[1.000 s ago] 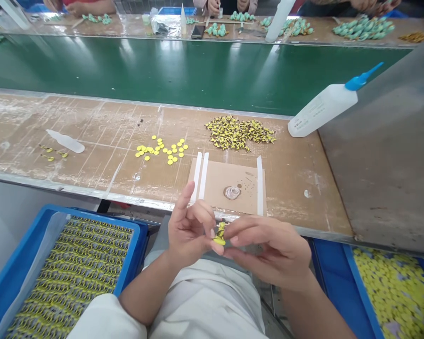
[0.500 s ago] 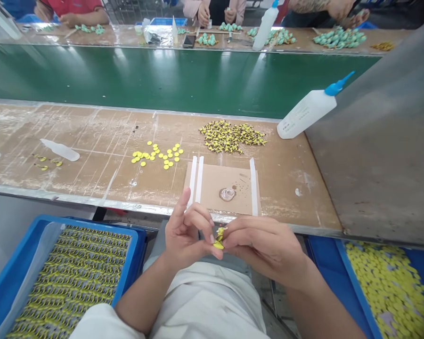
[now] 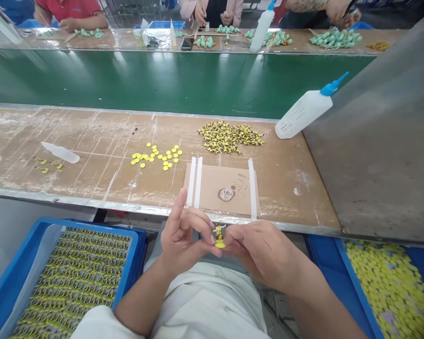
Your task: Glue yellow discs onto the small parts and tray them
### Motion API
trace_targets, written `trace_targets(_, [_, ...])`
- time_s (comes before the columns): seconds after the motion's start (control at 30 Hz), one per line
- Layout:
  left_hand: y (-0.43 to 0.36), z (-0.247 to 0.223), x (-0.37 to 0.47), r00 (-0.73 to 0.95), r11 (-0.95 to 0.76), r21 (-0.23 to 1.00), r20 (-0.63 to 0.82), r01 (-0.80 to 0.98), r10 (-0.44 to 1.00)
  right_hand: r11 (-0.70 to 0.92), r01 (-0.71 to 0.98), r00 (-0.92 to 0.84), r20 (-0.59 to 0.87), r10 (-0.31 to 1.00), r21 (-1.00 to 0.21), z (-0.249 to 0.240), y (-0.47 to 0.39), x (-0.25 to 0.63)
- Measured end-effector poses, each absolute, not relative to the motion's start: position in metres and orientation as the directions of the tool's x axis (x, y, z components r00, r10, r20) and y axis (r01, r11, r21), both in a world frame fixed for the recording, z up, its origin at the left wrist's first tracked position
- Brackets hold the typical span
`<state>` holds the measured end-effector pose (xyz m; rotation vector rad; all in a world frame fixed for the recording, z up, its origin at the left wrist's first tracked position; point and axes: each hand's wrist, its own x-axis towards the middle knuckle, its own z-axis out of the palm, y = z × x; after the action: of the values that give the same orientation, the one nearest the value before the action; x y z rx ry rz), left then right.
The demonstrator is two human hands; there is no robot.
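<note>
While both hands, left hand [image 3: 183,238] & right hand [image 3: 259,249], pinch 1 yellow piece [image 3: 219,237] together, 2 blue trays [image 3: 127,268] flank.

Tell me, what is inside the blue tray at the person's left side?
The blue tray holds packed rows of yellow-and-dark small pieces. The tray floor is covered by them; its near end is cut off.

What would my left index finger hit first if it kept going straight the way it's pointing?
Probably the white strips on the cardboard pad: the left hand points its index finger up and forward toward them, though depth is unclear.
</note>
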<state>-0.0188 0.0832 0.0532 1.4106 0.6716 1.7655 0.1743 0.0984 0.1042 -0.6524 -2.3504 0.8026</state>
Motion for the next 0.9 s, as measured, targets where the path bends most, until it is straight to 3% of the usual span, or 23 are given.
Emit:
trace_targets(0.13, [0.0810, 0.0537, -0.0153, -0.111, -0.559, 0.794, 0.549, -0.241, 0.828, 0.677, 0.268, -0.736, 0.308, 0.603, -0.685, 0.1027, 0.0991, 0.1761])
trace_targets(0.37, [0.0837, 0.0558, -0.0165, -0.127, -0.608, 0.765, 0.596, -0.210, 0.793, 0.713, 0.256, -0.672, 0.410, 0.616, -0.653, 0.1030, 0.1019, 0.1763])
trace_targets(0.73, [0.0818, 0.0506, -0.0162, -0.111, -0.578, 0.770, 0.572, -0.269, 0.813, 0.635, 0.292, -0.657, 0.333, 0.677, -0.715, 0.1035, 0.1014, 0.1747])
trace_targets(0.9, [0.0823, 0.0527, -0.0164, -0.093, -0.599, 0.753, 0.599, -0.272, 0.795, 0.663, 0.290, -0.677, 0.342, 0.652, -0.690, 0.1057, 0.0998, 0.1762])
